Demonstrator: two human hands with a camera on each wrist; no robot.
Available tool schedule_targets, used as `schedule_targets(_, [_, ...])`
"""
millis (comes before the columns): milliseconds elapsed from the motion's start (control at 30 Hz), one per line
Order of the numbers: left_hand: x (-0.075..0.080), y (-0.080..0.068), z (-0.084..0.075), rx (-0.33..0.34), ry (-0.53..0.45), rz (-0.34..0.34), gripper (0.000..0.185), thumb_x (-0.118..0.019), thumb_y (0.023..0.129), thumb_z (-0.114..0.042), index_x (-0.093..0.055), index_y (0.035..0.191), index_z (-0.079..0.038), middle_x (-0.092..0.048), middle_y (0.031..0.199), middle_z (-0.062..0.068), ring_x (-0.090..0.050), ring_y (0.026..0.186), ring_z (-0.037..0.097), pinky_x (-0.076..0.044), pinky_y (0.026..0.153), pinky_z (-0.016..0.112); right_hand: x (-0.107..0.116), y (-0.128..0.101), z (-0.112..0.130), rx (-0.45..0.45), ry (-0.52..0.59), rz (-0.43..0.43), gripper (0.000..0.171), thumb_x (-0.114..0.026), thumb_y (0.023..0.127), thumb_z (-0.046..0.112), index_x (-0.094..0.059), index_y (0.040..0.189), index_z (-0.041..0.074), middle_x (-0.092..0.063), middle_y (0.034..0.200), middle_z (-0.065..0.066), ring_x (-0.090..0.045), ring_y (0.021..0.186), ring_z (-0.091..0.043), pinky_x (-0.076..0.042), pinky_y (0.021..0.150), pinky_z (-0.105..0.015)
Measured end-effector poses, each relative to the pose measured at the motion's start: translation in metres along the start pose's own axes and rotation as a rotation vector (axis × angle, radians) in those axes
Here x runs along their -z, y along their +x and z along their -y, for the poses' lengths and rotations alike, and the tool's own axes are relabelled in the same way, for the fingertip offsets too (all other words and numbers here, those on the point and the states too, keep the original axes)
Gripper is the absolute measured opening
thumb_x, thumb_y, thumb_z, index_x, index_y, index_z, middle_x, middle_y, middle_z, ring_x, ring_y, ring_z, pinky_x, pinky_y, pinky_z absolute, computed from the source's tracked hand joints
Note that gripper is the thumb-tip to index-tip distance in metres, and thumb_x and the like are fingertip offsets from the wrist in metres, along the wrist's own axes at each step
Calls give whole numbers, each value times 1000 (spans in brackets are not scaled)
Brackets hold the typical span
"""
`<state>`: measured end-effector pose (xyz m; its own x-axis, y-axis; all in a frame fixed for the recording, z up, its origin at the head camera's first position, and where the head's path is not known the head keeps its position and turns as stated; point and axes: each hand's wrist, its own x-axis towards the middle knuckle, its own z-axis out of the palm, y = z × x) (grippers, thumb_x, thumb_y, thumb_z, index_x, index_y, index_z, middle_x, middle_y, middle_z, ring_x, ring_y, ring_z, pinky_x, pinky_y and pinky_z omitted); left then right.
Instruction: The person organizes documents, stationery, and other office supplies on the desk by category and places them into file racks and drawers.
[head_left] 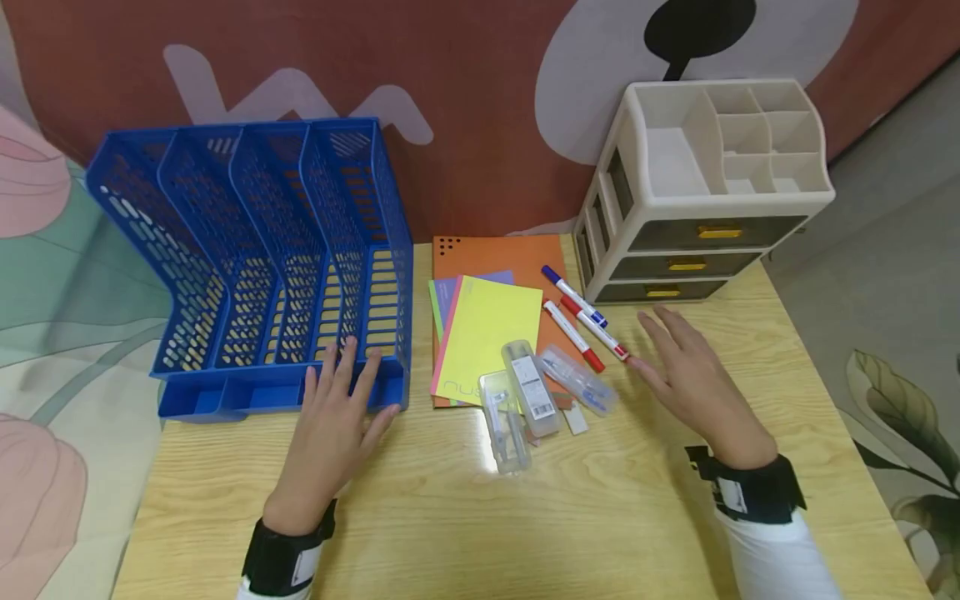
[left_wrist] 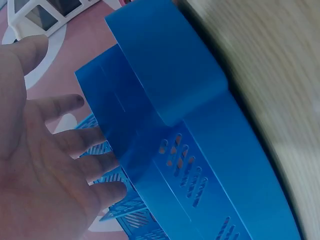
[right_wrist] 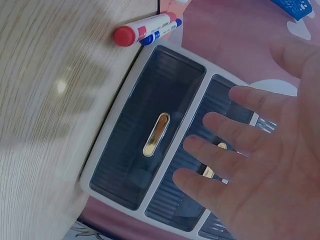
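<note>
The left hand point(head_left: 330, 433) lies flat with spread fingers by the front of the blue file rack point(head_left: 255, 258), while the right hand point(head_left: 693, 383), open and empty, hovers by the red marker point(head_left: 600, 331), holding nothing.

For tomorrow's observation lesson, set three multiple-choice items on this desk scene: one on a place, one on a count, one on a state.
1. Where is the file rack?
A. On the table's left
B. On the drawer unit
C. On the floor

2. How many markers lie by the notebooks?
A. One
B. Three
C. Five

3. How is the right hand?
A. Gripping a marker
B. Fisted
C. Open, fingers spread

Answers: 1 A, the rack stands at the left, by the left hand. 2 B, one blue-capped and two red-capped. 3 C, the fingers are straight and hold nothing.
</note>
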<state>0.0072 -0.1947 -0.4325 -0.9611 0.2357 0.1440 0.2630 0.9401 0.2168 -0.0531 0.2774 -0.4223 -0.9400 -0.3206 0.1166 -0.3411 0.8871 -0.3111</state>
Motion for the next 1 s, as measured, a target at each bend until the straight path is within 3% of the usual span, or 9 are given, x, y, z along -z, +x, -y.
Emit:
schedule_targets(233, [1, 6, -6, -8, -6, 13, 80, -67, 97, -49, -35, 162, -13, -20, 171, 22, -12, 158, 47, -22, 119, 73, -3, 3, 9, -19, -3, 26, 64, -68, 100, 26, -43, 153, 0, -42, 155, -31, -44, 137, -54, -39, 109, -71])
schedule_targets(467, [4, 13, -14, -71, -12, -33, 75, -71, 97, -42, -41, 158, -10, -29, 167, 24, -19, 156, 48, -23, 120, 72, -6, 9, 18, -66, 12, 96, 68, -70, 99, 32, -43, 155, 4, -43, 157, -26, -43, 141, -50, -40, 112, -68])
schedule_targets(700, [4, 24, -28, -160, -14, -75, 67, -72, 96, -36, -51, 150, -5, -41, 160, 25, -29, 153, 47, -29, 119, 69, -10, 13, 23, -42, 48, 103, 67, -70, 99, 31, -43, 155, 5, -43, 157, -24, -43, 141, -48, -42, 110, -69])
schedule_targets(1000, [-2, 37, -42, -213, -29, -79, 60, -68, 99, -33, -53, 149, -5, -46, 158, 23, -36, 152, 43, -30, 122, 62, -17, 21, 31, -5, 90, 90, 65, -67, 101, 32, -42, 155, 6, -43, 156, -23, -45, 140, -46, -44, 107, -69])
